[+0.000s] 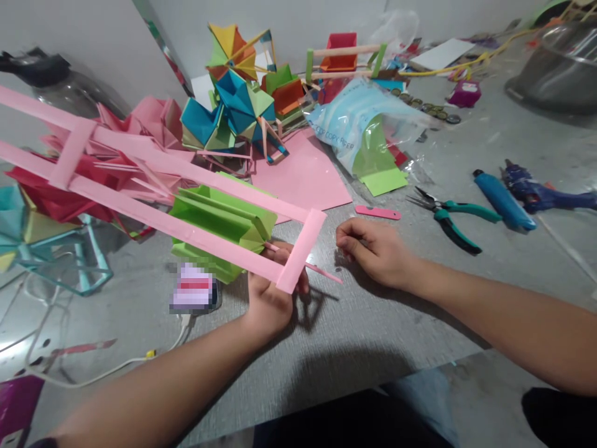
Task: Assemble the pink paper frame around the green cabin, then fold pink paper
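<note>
My left hand [269,300] grips the near end of a long pink paper frame [153,180], two parallel strips joined by crosspieces, which slants up to the far left. A thin pink stick [321,271] pokes out past my fingers to the right. Behind the frame sits a folded green paper piece [219,225]. My right hand [373,250] rests on the grey table [373,336] just right of the frame's end, fingers curled loosely; I cannot tell whether something small lies in them.
Colourful folded paper models [237,106] and pink ones [153,121] crowd the back. A pink sheet [305,174], a bag of copy paper [364,127], a small pink strip [377,213], teal-handled pliers [448,214], blue glue guns [522,193] and a metal bowl [555,65] lie around.
</note>
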{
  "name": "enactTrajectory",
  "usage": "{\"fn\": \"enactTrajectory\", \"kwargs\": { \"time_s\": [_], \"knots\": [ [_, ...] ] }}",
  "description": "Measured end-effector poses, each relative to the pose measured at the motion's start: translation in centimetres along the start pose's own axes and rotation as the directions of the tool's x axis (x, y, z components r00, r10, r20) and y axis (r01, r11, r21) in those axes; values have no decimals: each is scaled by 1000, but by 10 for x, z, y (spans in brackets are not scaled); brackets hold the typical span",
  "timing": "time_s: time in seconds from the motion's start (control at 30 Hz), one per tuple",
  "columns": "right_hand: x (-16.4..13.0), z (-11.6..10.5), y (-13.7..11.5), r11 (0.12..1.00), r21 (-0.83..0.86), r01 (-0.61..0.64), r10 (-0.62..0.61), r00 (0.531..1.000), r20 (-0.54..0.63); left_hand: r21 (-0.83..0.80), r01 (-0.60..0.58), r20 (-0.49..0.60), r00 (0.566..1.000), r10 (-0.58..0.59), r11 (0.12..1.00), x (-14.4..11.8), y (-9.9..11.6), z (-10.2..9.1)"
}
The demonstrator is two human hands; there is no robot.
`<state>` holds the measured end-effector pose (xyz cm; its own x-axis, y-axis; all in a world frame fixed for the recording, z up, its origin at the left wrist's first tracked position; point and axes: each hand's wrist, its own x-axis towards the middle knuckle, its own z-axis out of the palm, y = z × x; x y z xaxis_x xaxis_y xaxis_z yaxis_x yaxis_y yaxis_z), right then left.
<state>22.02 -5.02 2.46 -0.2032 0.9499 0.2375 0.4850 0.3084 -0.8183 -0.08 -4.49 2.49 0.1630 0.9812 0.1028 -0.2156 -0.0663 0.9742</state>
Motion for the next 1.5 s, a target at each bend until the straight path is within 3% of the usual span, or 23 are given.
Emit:
{"fn": "enactTrajectory", "kwargs": {
  "time_s": [0.17, 0.97, 1.5],
  "knots": [
    [-2, 0, 2, 998, -28, 62, -63, 997, -36, 22, -10, 1, 1000, 10, 1000, -1, 0, -1],
    [-6, 9, 10, 994, -3, 110, -110, 988, -112, 40, 24, -12, 1000, -23, 999, 0, 7, 4],
    [-4, 0, 1, 998, -52, 41, -45, 995, -86, 108, -46, -4, 999, 47, 993, -1, 4, 2]
  ]
}}
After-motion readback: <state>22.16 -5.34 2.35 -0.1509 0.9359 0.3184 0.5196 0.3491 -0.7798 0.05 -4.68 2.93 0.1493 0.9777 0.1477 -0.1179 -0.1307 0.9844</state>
